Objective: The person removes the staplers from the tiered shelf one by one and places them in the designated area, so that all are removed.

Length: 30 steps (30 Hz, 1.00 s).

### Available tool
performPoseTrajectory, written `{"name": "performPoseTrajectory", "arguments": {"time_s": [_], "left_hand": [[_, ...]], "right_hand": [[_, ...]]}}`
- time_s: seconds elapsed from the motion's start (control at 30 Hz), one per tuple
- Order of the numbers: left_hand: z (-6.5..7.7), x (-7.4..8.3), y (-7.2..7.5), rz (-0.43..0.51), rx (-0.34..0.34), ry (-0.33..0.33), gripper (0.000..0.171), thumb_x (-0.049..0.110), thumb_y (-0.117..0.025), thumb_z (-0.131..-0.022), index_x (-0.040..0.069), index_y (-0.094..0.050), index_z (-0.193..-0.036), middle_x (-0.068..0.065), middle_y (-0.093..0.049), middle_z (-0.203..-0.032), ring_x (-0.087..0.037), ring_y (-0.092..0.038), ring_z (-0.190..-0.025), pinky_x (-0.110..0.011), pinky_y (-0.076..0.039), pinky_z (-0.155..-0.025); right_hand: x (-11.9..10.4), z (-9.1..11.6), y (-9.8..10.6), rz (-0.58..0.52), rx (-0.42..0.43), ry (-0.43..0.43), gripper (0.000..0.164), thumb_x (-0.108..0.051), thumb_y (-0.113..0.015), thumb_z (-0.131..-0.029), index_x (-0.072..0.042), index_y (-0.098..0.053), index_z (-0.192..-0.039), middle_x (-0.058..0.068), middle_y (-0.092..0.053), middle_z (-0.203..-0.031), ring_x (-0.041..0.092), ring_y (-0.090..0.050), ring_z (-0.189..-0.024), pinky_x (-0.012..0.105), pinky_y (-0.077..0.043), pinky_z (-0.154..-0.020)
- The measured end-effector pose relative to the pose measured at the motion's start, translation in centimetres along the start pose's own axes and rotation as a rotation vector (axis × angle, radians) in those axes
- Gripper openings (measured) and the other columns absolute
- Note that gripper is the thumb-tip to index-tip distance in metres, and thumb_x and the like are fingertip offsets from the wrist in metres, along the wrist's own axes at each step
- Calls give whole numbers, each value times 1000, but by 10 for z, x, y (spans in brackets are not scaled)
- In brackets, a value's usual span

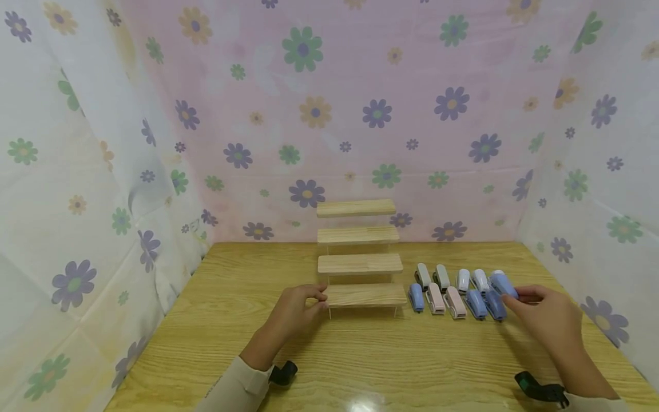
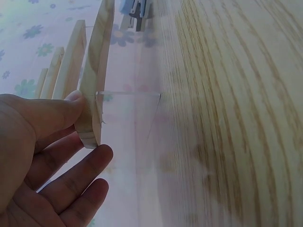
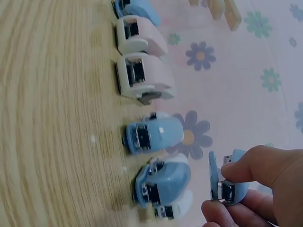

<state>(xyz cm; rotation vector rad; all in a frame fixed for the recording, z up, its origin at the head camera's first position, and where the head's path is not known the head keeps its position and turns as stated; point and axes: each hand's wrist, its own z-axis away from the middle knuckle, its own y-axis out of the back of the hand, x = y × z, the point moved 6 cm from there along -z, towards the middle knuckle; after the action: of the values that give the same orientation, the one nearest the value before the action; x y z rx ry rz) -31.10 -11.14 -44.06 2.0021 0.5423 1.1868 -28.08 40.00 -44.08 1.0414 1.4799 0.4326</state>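
Observation:
My left hand [image 1: 298, 309] pinches the left end of the lowest step of a tiered wooden display stand [image 1: 365, 295]. In the left wrist view the thumb lies on the board [image 2: 90, 94] and fingers are at its end and underside. Over at the right, my right hand [image 1: 553, 320] holds a blue mini stapler [image 1: 501, 282] between thumb and fingers, lifted off the table. Just left of it stand two rows of mini staplers: blue ones [image 1: 476, 304], pink ones [image 1: 455, 302], white ones [image 1: 463, 280] and grey-green ones [image 1: 423, 276].
The wood-grain table [image 1: 247, 269] runs back to a flowered cloth backdrop [image 1: 350, 114], with cloth along both sides. Clear supports [image 2: 128, 109] carry the stand's steps. Dark wrist mounts [image 1: 284, 373] sit at both cuffs.

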Motion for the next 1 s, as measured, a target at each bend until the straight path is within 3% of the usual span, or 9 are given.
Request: {"name": "performPoseTrajectory", "arguments": {"time_s": [0.37,0.63,0.77,1.0], "left_hand": [[0,0,0,-16,9,-12,13,20,-75,-96,12,-80,-105,-3,-70,-136,-26,-67,-125,-44,-55,-102],[0,-4,-1,-8,0,1,14,22,-76,-96,13,-80,-106,0,-69,-137,-26,-66,-126,-44,-55,-103],[0,-5,-2,-9,-5,18,15,24,-75,-97,15,-81,-107,1,-69,-138,-25,-65,-128,-43,-54,-105],[-1,-4,-2,-4,-6,15,16,24,-75,-97,14,-81,-108,0,-68,-139,-24,-65,-128,-43,-53,-105]], "right_hand": [[25,-6,8,36,-119,-129,58,-57,-75,-89,-2,-77,-107,12,-78,-93,20,-65,-76,32,-47,-58],[36,-6,2,30,-213,-180,64,-60,-77,-86,0,-77,-107,8,-77,-90,23,-66,-77,34,-50,-57],[39,-7,0,41,-207,-159,61,-60,-78,-85,-2,-79,-104,5,-77,-87,20,-64,-75,33,-48,-58],[44,-7,0,59,-162,-130,57,-58,-80,-84,-3,-80,-99,13,-77,-94,28,-66,-80,31,-44,-57]]}}
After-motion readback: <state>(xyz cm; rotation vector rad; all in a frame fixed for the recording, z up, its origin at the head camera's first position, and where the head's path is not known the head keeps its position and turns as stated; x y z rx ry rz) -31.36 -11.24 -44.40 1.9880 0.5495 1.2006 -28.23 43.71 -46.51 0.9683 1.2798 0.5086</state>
